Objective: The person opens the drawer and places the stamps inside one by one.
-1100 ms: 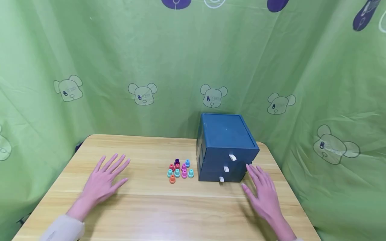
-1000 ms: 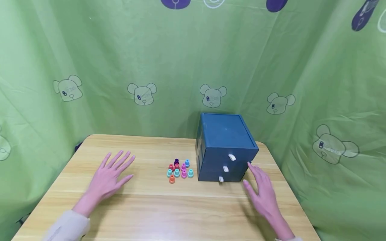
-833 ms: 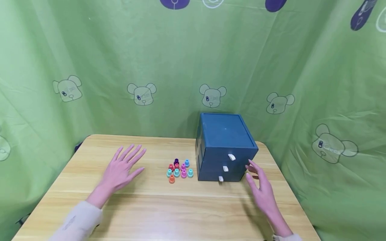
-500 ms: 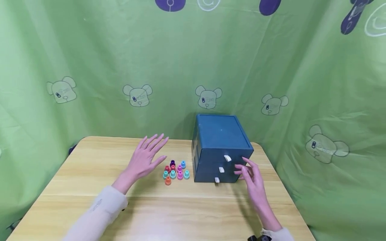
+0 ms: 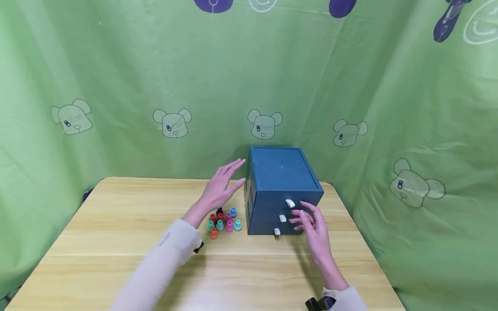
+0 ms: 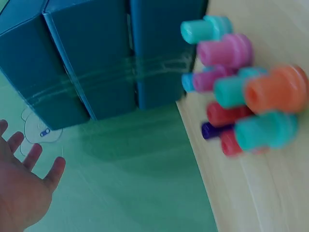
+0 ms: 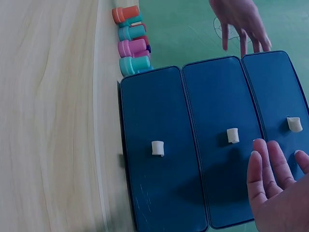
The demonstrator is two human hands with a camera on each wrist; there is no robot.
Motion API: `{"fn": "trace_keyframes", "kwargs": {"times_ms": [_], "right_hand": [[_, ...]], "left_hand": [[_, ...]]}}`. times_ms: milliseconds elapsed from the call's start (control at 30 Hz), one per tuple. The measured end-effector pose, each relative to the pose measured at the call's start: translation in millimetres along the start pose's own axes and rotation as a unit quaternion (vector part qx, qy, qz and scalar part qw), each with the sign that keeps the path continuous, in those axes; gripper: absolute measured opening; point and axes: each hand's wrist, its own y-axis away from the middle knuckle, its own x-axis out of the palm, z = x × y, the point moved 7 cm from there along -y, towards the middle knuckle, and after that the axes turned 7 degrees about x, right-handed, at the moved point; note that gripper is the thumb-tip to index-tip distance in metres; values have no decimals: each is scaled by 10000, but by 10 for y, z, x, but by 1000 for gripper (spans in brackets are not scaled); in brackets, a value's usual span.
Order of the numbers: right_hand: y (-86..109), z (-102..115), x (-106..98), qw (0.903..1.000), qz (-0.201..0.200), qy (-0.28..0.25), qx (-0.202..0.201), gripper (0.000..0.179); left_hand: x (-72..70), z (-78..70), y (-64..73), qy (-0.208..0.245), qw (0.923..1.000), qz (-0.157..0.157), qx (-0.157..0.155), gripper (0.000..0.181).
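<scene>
A dark blue cabinet (image 5: 285, 168) with three drawers, all pushed in, stands at the back right of the table. Each drawer front has a small white pull tab; the top tab (image 5: 290, 203) is nearest my right hand (image 5: 317, 233). That hand hovers before the drawer fronts, fingers slightly bent, holding nothing. My left hand (image 5: 218, 188) is in the air beside the cabinet's left side, fingers extended, beyond the cluster of small peg-like pieces. Among these are an orange peg (image 6: 277, 89), a pink peg (image 6: 226, 50) and a turquoise peg (image 6: 268, 130).
The pieces stand on the wooden table (image 5: 116, 242), just left of the cabinet. A green curtain (image 5: 218, 65) printed with bear heads hangs behind and at both sides. A black device (image 5: 320, 303) is on the right wrist.
My left hand has moved right and farther back, from the table's left part to the cabinet's side. My right hand has shifted left before the drawers, its fingers bending. The head view has turned slightly right.
</scene>
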Motion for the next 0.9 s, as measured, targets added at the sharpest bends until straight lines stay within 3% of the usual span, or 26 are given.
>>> {"fn": "trace_keyframes", "kwargs": {"times_ms": [367, 633, 900], "right_hand": [[-41, -11, 120, 9990, -45, -449, 28, 36], [-66, -21, 226, 9972, -50, -737, 127, 33], [-94, -23, 276, 9934, -366, -1083, 133, 30]], "left_hand": [[267, -223, -259, 805, 9967, 45, 13, 58], [345, -226, -276, 1076, 9938, -208, -192, 56], [423, -199, -274, 1453, 9874, -580, -256, 50]]}}
